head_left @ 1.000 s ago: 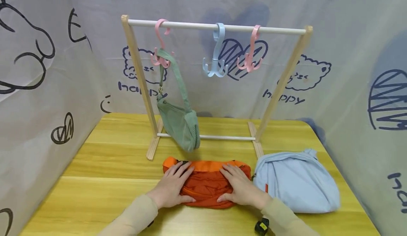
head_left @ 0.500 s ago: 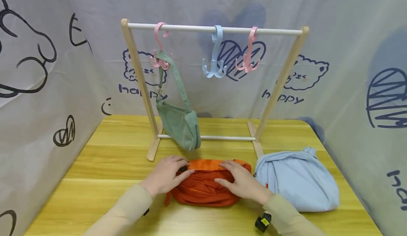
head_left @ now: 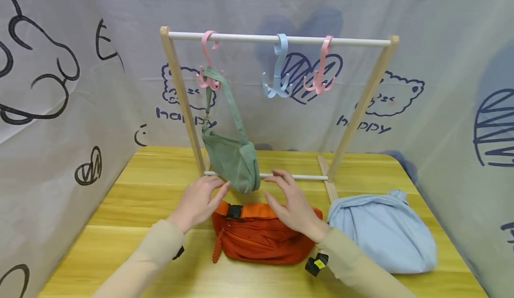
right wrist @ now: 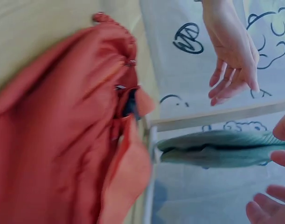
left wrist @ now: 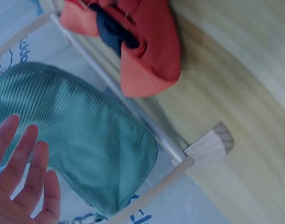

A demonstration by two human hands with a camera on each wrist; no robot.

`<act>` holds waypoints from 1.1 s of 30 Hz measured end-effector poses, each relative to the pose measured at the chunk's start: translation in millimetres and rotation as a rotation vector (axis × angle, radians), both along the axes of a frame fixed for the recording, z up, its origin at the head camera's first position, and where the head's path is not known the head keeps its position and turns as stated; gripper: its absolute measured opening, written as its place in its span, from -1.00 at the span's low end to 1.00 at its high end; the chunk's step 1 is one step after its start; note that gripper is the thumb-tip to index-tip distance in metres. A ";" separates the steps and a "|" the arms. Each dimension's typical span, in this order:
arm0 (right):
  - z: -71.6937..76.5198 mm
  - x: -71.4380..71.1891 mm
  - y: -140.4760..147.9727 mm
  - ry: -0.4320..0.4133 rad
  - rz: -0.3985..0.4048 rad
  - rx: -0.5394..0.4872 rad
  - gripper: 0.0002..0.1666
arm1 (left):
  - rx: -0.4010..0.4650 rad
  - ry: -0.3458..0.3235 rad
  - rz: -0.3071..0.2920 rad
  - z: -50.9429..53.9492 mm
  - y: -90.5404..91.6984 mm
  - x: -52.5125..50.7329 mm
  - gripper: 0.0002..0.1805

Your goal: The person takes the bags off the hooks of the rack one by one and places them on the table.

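Observation:
A green corduroy shoulder bag [head_left: 230,157] hangs by its strap from the left pink hook [head_left: 208,79]. My left hand [head_left: 198,202] is raised at its lower left side, fingers loosely bent and holding nothing. On the other side, my right hand [head_left: 293,204] hovers with thumb and fingers apart, also holding nothing. Below both hands an orange-red waist bag [head_left: 261,240] with a black buckle lies on the table. In the left wrist view the ribbed green bag [left wrist: 81,126] appears close beyond the left fingers [left wrist: 37,161]; whether they touch it I cannot tell.
A wooden rack with a white top rail [head_left: 245,38] stands at the back. From it also hang a blue hook [head_left: 278,70] and a second pink hook [head_left: 320,70]. A light blue bag [head_left: 385,235] lies on the right of the yellow wood-grain table [head_left: 120,244].
Both hands have let go of the orange-red waist bag and lifted forward towards the hanging green bag. The waist bag stays on the table, its buckle now uncovered.

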State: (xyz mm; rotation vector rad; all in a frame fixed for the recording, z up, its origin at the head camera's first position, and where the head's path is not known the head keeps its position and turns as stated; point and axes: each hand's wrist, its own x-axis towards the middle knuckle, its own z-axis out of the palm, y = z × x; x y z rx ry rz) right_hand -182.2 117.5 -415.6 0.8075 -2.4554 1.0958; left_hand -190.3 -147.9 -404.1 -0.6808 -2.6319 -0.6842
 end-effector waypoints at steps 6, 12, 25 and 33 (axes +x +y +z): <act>11.9 -12.1 -17.5 0.045 0.004 -0.017 -0.52 | 0.066 -0.007 0.048 11.4 -1.6 -6.0 -0.60; 16.3 -17.5 -30.1 0.029 0.036 0.000 -0.46 | 0.115 0.015 0.058 19.3 -1.5 -11.5 -0.59; 11.8 -24.3 -44.3 -0.043 0.062 0.092 -0.47 | 0.201 0.005 0.047 23.6 0.0 -16.5 -0.58; 12.0 -30.5 -43.3 -0.076 0.058 -0.036 -0.60 | 0.262 -0.029 0.076 29.4 -5.1 -21.2 -0.54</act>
